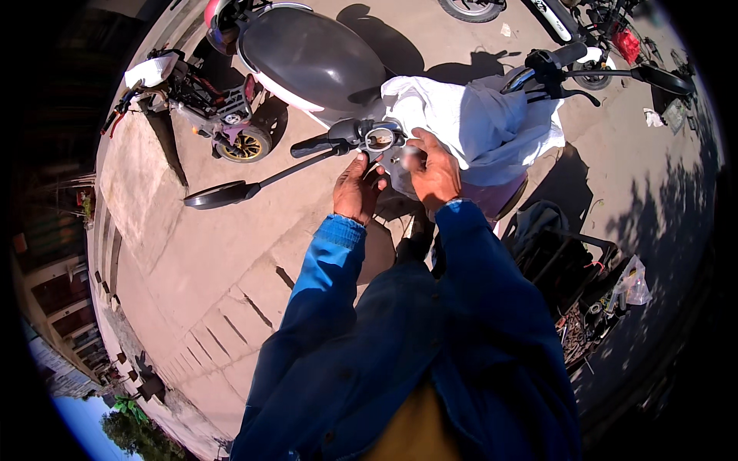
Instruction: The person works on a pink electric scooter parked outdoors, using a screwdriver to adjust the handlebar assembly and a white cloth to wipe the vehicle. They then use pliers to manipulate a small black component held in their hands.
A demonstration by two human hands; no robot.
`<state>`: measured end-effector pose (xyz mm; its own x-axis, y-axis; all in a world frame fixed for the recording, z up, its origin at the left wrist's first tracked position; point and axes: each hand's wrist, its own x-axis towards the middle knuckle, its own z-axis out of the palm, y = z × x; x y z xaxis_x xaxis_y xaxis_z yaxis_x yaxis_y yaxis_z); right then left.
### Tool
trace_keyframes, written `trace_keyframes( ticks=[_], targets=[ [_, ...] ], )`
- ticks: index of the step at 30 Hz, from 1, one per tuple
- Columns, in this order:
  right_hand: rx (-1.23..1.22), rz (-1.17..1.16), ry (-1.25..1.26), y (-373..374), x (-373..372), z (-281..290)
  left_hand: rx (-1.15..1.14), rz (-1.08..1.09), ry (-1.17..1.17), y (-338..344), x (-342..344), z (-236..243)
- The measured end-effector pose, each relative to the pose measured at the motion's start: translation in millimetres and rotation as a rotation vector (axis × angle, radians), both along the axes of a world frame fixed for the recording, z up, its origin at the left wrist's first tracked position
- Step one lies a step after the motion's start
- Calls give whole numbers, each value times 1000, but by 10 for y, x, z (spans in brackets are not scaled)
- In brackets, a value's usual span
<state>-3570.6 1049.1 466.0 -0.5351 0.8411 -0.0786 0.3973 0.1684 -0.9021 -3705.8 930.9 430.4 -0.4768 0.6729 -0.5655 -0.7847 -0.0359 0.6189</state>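
Observation:
A scooter's black grip and control housing [338,137] sit beside an open round metal fitting [380,139], with a mirror [215,197] on a long stem reaching left. My left hand [357,188] is just below the housing, thumb raised to it and fingers curled; what they hold is hidden. My right hand [437,173] is closed at the blurred grey, shiny piece [400,169] right of and below the fitting; its exact hold is unclear. A white cloth [477,127] drapes over the scooter beside it, under the other handlebar end [553,69].
A dark seat [311,65] lies beyond the handlebar. A small two-wheeler [223,115] stands at left beside a concrete ledge [142,192]; another [550,15] is at top right. A black crate of tools and parts [576,323], with a plastic bag [633,283], is at lower right.

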Motion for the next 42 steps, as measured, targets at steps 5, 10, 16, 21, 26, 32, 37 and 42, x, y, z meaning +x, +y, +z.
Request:
trace_keyframes(
  ticks=[5, 10, 16, 21, 26, 32, 37, 42],
  targets=[
    [-69, -12, 78, 65, -47, -135, -8, 16, -2, 1, 15, -81],
    [-290, 21, 140, 110, -54, -6, -30, 33, 14, 28, 63, -5],
    [-560, 26, 340, 163, -61, -178, -61, 57, -2, 78, 56, -81],
    [-567, 29, 278, 166, -67, -85, -85, 121, -4, 80, 38, -155],
    [-601, 45, 279, 149, -31, -35, -156, 102, 81, 48, 64, -171],
    [-536, 107, 279, 141, 55, -40, -234, 78, 132, 60, 149, -66],
    [-513, 165, 313, 132, 88, -117, -253, 100, 150, 37, 106, -152],
    [-519, 236, 281, 155, 133, -66, -282, 140, 160, 37, 78, -179]
  ],
)
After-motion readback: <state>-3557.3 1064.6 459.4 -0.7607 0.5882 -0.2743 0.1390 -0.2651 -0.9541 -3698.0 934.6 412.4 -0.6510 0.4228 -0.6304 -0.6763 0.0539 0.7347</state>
